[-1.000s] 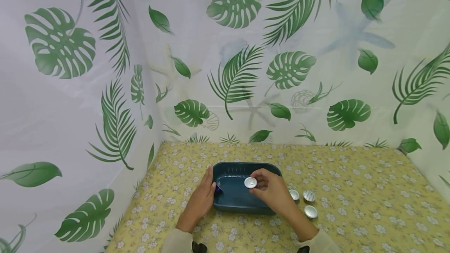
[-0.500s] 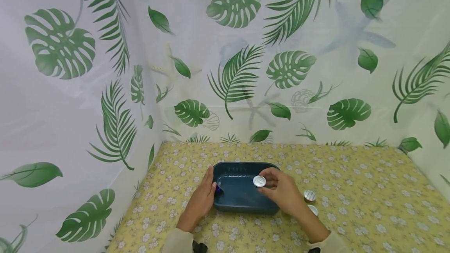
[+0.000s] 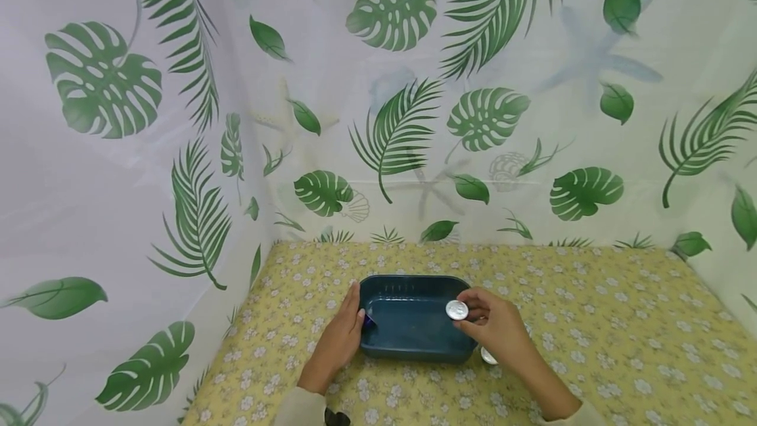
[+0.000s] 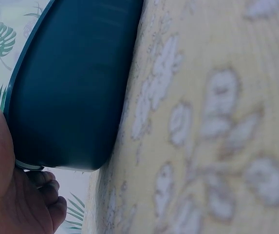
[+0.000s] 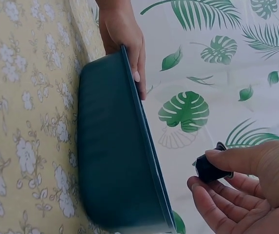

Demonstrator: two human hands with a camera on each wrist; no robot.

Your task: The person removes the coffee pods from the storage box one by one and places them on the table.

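Note:
My left hand (image 3: 340,340) grips the left end of a dark teal rectangular dish (image 3: 408,347), its thumb at the rim and its fingers along the outside wall. Between the thumb and fingers of my right hand (image 3: 497,327) is a small dark coffee capsule (image 3: 457,309), its silver foil lid facing up in the head view. In the right wrist view, the capsule's dark body (image 5: 210,170) shows, pinched above rim level. Overlapping the dish's right end, the right hand holds it there. A dark blue capsule (image 3: 368,321) lies inside the dish, beside the left thumb.
Another silver-lidded capsule (image 3: 488,355) lies on the table just off the dish's right corner, partly hidden by the right hand. A yellow flowered cloth (image 3: 639,340) covers the table. Leaf-printed white sheeting (image 3: 402,215) stands behind and at the left.
My right hand has moved right with the capsule, from over the dish's middle to its right end, covering capsules on the table seen earlier. The left hand stays on the dish.

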